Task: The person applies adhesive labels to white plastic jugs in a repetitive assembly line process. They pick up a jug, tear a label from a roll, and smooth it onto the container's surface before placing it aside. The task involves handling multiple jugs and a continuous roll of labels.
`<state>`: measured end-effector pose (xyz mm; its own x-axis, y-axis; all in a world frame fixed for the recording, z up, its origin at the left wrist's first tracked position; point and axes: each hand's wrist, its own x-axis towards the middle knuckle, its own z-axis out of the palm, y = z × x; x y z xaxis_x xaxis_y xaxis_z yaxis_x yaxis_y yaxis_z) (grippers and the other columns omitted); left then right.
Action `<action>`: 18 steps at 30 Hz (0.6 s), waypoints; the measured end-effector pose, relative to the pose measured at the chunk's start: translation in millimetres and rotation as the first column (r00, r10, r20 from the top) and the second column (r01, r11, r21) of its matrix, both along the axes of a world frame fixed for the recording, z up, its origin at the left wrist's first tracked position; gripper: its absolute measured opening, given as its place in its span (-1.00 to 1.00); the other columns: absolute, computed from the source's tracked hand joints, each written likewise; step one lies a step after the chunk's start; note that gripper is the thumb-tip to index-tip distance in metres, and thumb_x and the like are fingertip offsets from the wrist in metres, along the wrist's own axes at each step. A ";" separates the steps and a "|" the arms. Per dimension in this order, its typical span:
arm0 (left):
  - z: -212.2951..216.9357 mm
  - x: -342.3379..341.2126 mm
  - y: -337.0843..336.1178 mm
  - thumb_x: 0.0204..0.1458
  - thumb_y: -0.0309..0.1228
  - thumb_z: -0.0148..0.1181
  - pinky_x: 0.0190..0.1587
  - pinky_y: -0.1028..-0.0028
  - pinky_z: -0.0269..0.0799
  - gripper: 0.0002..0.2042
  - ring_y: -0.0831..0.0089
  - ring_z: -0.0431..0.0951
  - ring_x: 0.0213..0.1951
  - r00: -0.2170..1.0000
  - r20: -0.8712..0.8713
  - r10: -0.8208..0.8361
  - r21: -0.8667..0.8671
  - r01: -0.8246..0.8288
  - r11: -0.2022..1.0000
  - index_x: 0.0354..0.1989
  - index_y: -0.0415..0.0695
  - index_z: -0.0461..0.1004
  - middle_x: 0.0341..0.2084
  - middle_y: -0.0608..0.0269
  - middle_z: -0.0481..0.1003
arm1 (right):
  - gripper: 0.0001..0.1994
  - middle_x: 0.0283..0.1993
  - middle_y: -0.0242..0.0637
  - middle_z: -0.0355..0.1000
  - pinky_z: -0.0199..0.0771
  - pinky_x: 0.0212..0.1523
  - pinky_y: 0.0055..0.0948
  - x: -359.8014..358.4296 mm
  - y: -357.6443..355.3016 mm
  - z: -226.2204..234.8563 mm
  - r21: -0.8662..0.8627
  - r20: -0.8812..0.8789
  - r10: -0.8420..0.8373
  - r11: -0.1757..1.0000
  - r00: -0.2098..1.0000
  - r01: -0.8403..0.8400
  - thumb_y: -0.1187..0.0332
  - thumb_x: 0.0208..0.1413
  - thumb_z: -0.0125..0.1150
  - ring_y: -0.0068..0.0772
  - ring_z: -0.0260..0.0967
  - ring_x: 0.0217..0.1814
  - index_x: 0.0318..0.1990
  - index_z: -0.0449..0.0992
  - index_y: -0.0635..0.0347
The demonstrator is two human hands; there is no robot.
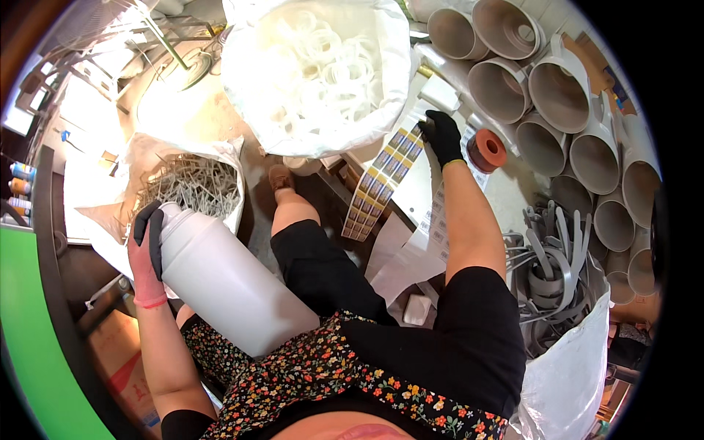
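A pale grey plastic cylinder (235, 282), with a stepped end, lies slanted across my lap. My left hand (148, 249), in a red glove with dark fingers, is wrapped round that stepped end. To the right, my right hand (444, 139) wears a black glove with a yellow cuff. Its fingers are closed at the upper end of a strip of yellow and dark labels (378, 189), which hangs down over the table's edge. White backing paper (418, 187) lies under my right wrist. The right fingertips are partly hidden.
Ahead stands a large white sack of translucent rings (323, 70). A sack of thin grey pieces (191, 183) is at the left. Grey pipe fittings (561, 92) are stacked at the right, above a bag of curved grey strips (554, 264). An orange-red roll (488, 150) sits beside my right hand.
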<state>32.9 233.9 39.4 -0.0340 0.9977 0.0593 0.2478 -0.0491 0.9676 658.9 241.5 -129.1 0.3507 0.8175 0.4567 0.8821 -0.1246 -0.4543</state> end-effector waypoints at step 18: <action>15.9 -19.2 -11.3 0.16 -0.48 0.05 0.06 0.55 0.32 -0.75 0.50 0.46 -0.06 0.996 -0.071 -0.059 0.095 0.066 0.993 -0.02 -0.28 0.47 -0.12 0.24 0.52 | -0.90 -0.43 -0.25 0.45 0.39 -0.31 -0.21 -98.8 -17.6 91.1 0.266 0.497 0.046 0.942 0.866 -0.203 0.43 -0.11 0.32 -0.13 0.40 -0.36 -0.39 0.54 0.05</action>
<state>13.7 222.6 55.3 0.0354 0.9872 0.1558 0.3064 -0.1591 0.9385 560.1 223.9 -38.1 -0.0706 0.6353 0.7690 0.9968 0.0741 0.0303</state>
